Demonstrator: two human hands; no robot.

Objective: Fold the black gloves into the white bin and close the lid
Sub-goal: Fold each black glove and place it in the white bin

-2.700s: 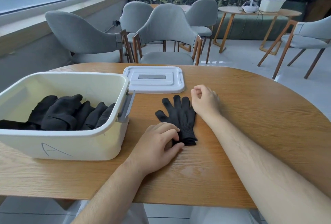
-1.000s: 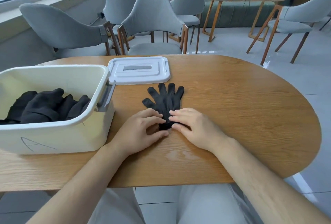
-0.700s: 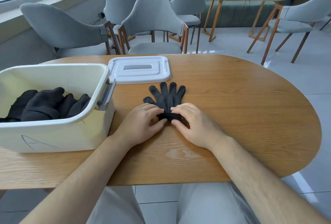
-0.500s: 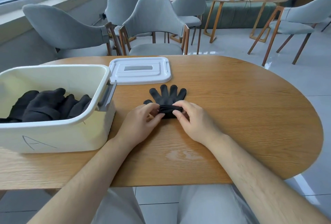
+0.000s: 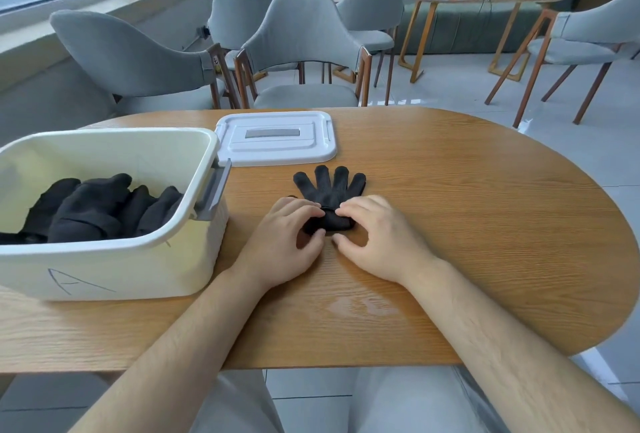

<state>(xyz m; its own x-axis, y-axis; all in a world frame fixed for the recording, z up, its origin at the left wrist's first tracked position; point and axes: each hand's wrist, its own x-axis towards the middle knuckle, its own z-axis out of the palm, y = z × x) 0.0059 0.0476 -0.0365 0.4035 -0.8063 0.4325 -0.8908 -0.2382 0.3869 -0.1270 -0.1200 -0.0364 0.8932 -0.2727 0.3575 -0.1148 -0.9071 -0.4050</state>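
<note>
Since half a second earlier, the cuff end of the black glove has been rolled further toward its fingers, and both hands have been carried with it away from the table's near edge. The roll is pinched by the left hand and the right hand side by side, neither nearer. The long axis runs from the grip toward the far edge, ending just short of the lid. The white bin, already holding folded gloves, stands toward the left edge.
</note>
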